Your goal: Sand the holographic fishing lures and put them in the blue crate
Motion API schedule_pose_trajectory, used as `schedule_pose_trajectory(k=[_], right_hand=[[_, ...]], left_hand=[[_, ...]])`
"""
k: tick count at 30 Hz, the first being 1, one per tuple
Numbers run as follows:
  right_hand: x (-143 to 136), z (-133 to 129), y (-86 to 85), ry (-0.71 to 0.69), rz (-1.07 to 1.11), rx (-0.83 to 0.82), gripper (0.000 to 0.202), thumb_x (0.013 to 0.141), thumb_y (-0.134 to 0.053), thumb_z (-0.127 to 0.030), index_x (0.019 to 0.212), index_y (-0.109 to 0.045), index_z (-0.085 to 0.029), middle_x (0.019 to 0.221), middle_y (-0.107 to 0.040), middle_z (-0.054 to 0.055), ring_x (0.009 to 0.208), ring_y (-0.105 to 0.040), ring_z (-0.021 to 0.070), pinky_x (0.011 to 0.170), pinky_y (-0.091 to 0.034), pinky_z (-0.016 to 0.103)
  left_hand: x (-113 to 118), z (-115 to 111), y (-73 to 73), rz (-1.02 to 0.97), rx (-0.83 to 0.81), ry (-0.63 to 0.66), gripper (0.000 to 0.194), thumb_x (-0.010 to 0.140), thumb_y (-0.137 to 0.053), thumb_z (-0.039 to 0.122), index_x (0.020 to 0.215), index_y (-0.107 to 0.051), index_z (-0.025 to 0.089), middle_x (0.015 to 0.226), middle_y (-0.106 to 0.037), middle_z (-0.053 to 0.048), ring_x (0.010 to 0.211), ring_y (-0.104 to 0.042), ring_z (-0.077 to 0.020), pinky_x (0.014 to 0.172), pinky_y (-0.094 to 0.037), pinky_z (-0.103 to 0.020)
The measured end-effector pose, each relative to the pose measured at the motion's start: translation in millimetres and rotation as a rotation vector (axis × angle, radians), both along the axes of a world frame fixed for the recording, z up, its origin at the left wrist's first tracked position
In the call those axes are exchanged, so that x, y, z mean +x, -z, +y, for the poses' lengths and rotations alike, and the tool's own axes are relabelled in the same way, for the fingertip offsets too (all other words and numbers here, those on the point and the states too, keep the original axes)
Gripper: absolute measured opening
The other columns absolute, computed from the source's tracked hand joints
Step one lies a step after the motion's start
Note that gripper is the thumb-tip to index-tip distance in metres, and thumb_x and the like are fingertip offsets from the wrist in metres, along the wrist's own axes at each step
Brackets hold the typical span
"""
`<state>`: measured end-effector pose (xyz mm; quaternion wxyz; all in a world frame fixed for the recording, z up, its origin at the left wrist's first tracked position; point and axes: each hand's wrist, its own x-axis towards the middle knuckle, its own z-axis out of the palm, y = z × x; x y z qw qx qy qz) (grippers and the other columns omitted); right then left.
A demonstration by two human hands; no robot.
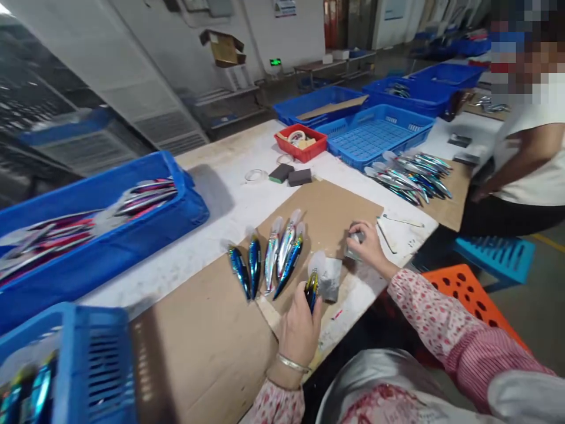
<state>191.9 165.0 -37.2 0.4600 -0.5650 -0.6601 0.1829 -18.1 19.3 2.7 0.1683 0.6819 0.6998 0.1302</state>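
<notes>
My left hand [300, 324], a bangle at its wrist, is closed around a dark fishing lure [311, 290] with a yellowish head and a clear lip pointing away from me. Just beyond it lies a grey square piece [332, 277] on the cardboard. At the right edge of the cardboard, my right hand [369, 242] has its fingers curled round a small pale, partly see-through object [352, 252], whose kind I cannot make out. Several blue and silver lures [269, 259] lie side by side on the cardboard sheet [348, 206], left of my hands.
Blue bins with lures [185, 200] stand left. Dark blocks [300, 177], a red tray [304, 156] and a blue crate [379, 138] sit farther back. More lures [415, 176] lie at right, near another person [529, 141]. Beside the table is an orange stool [468, 294].
</notes>
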Motion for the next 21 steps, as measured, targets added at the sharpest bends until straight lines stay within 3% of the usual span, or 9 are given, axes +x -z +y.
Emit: schedule_pose_trajectory(k=[2, 7, 12, 17, 21], right_hand=[[-7.4, -1.7, -10.3, 0.011, 0.064, -0.003, 0.015, 0.068, -0.061, -0.023, 0.082, -0.061, -0.019, 0.111, -0.059, 0.01, 0.112, -0.053, 0.0259, 0.1, -0.038, 0.042], [-31.0, -8.1, -22.8, -0.131, -0.024, -0.06, 0.017, 0.066, -0.065, -0.021, 0.082, -0.062, -0.021, 0.116, -0.06, 0.006, 0.111, -0.053, 0.0251, 0.099, -0.038, 0.042], [-42.2, -20.1, -20.7, -0.167, -0.176, -0.154, 0.02, 0.069, -0.065, -0.022, 0.088, -0.063, -0.022, 0.121, -0.058, 0.005, 0.112, -0.049, 0.0264, 0.098, -0.039, 0.043], [-44.9, -40.3, -21.6, -0.212, -0.233, -0.159, 0.02, 0.07, -0.067, -0.024, 0.09, -0.062, -0.022, 0.118, -0.058, 0.005, 0.112, -0.048, 0.0258, 0.098, -0.038, 0.041], [-46.3, -34.2, -25.7, -0.26, -0.29, -0.171, 0.02, 0.072, -0.067, -0.024, 0.091, -0.061, -0.022, 0.12, -0.058, 0.005, 0.114, -0.046, 0.0254, 0.097, -0.037, 0.041]], left_hand=[[14.2, 2.3, 2.1, 0.019, -0.049, 0.013, 0.048, 0.095, -0.034, 0.038, 0.133, -0.037, 0.009, 0.117, -0.066, -0.019, 0.098, -0.068, -0.0283, 0.076, -0.053, -0.038], [32.0, 1.4, 0.0, 0.141, -0.111, -0.023, 0.043, 0.094, -0.04, 0.032, 0.13, -0.041, 0.008, 0.108, -0.068, -0.017, 0.085, -0.07, -0.0248, 0.066, -0.05, -0.033], [34.1, -7.3, 4.3, 0.185, -0.137, -0.006, 0.046, 0.095, -0.039, 0.034, 0.132, -0.042, 0.008, 0.093, -0.07, -0.014, 0.074, -0.07, -0.0234, 0.059, -0.048, -0.031], [34.9, -8.1, 13.8, 0.181, -0.122, 0.007, 0.044, 0.095, -0.039, 0.033, 0.131, -0.042, 0.007, 0.092, -0.071, -0.014, 0.072, -0.07, -0.0231, 0.056, -0.048, -0.03], [34.7, -6.8, 18.3, 0.176, -0.117, 0.012, 0.044, 0.095, -0.04, 0.033, 0.131, -0.041, 0.007, 0.094, -0.071, -0.015, 0.07, -0.07, -0.0235, 0.056, -0.047, -0.03]])
